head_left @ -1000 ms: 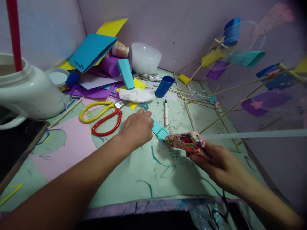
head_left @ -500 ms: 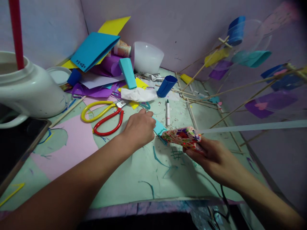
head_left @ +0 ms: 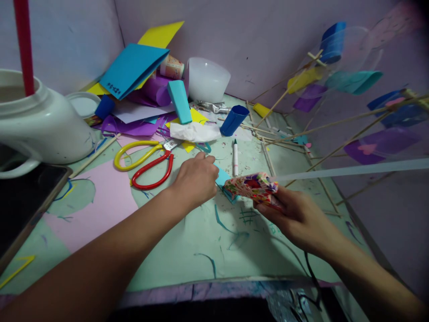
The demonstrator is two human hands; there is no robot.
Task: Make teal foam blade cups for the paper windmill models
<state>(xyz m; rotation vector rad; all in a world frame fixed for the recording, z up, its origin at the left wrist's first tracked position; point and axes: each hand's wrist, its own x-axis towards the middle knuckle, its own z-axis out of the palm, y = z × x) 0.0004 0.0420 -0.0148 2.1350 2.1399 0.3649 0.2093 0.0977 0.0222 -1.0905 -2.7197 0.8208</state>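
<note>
My right hand (head_left: 298, 217) is wrapped round a flower-patterned hot glue gun (head_left: 248, 187), with a long whitish glue stick (head_left: 351, 171) running out of its back end. The front of the gun is over a light blue strip of paper (head_left: 224, 176); its nozzle is hard to see against the paper. On the near-left edge of that strip, my left hand (head_left: 198, 178) is closed, fingers curled and pressed down on it, hiding part of the paper. Scissors (head_left: 152, 181) with one yellow and one red handle lie left of my left hand. A white marker (head_left: 235, 158) lies just beyond the strip.
A white teapot-like pot (head_left: 43, 125) and a dark phone or tablet (head_left: 27, 197) stand at the left. Coloured paper (head_left: 134, 67) and a white bowl (head_left: 208, 80) are piled behind. A blue paper tube (head_left: 234, 120) and a stick frame (head_left: 321, 120) are farther right.
The glue gun has shifted slightly left and up over the light blue strip, along with my right hand. My left hand stays in place. The view has shifted very slightly.
</note>
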